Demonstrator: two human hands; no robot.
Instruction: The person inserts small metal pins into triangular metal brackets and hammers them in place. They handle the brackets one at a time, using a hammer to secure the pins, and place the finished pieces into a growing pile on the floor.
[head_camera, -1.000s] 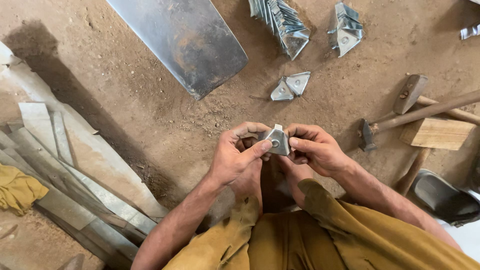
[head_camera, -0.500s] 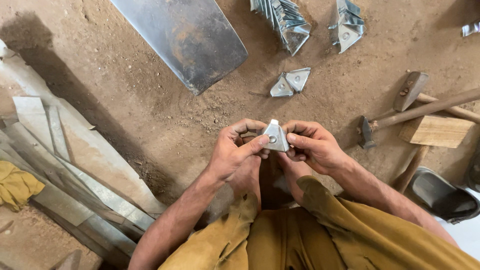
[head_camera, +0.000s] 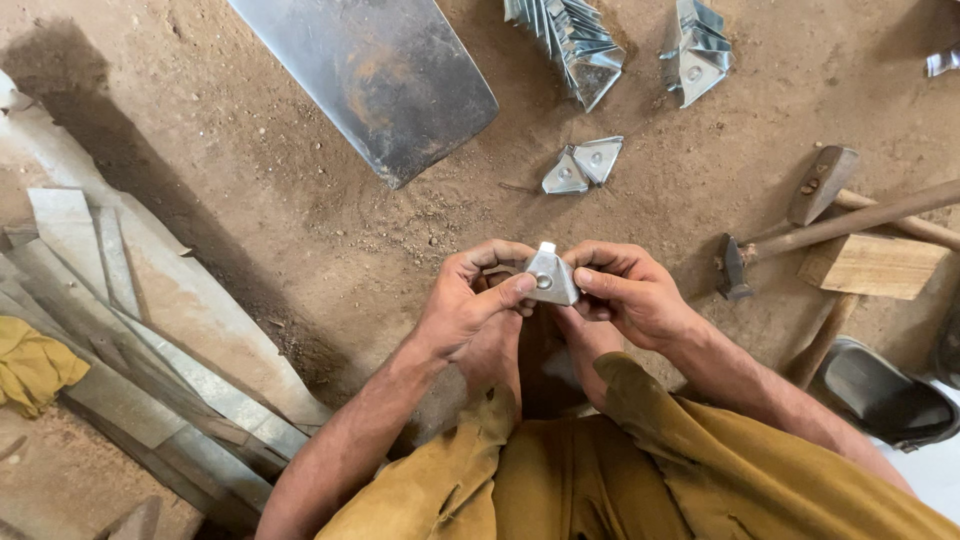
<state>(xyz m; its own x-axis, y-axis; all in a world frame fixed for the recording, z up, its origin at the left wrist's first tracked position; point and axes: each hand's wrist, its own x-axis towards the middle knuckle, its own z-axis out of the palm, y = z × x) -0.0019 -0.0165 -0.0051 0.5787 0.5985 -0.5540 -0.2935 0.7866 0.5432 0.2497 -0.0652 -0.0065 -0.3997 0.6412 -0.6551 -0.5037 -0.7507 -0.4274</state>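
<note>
Bare dirt floor surrounds both hands, left hand (head_camera: 475, 310) and right hand (head_camera: 625, 290) pinching a small folded triangular metal piece (head_camera: 549, 278) between thumbs and fingers above the lap, seemingly to bend it, hammers (head_camera: 800, 225) lying near.

Two hands, left hand (head_camera: 470, 305) and right hand (head_camera: 625, 292), one folded metal bracket (head_camera: 549, 277), two loose brackets (head_camera: 582, 166) on dirt, two bracket stacks (head_camera: 575, 42), two hammers (head_camera: 800, 235), one steel sheet (head_camera: 380, 70).
</note>
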